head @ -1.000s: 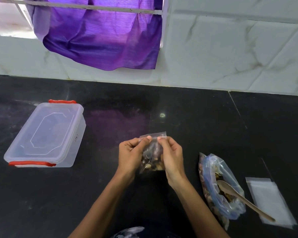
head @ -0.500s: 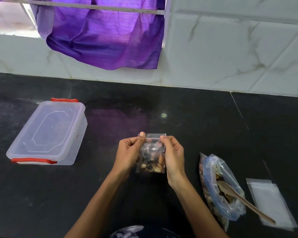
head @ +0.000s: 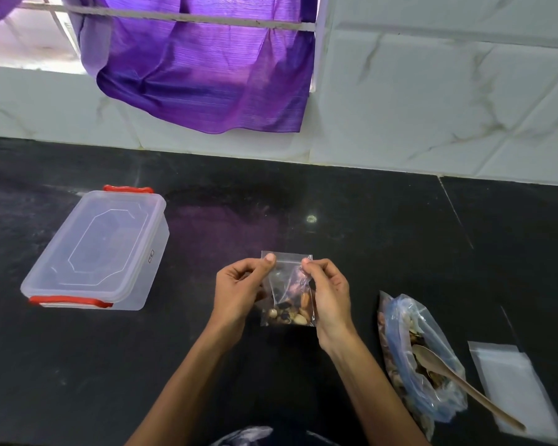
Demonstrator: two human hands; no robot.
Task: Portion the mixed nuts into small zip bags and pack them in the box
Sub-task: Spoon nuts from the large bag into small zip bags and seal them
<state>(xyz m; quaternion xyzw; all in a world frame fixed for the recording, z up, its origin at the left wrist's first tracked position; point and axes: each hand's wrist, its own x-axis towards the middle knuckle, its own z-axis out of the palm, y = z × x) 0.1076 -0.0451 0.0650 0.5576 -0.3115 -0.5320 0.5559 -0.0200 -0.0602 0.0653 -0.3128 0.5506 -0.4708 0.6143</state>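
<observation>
1. The left hand (head: 239,292) and right hand (head: 327,294) each pinch a top corner of the small zip bag (head: 287,289), holding it upright so the nuts (head: 289,312) settle low, likely for sealing.
2. The box (head: 97,249) sits lidded on the table (head: 351,220), well left of the left hand.
3. Right of the right hand lies the big nut bag (head: 416,358), with a wooden spoon (head: 464,384) resting in its mouth, handy for scooping.
4. Spare empty bags (head: 512,384) lie beyond it.

Clear plastic box (head: 94,249), wooden spoon (head: 464,384)
</observation>
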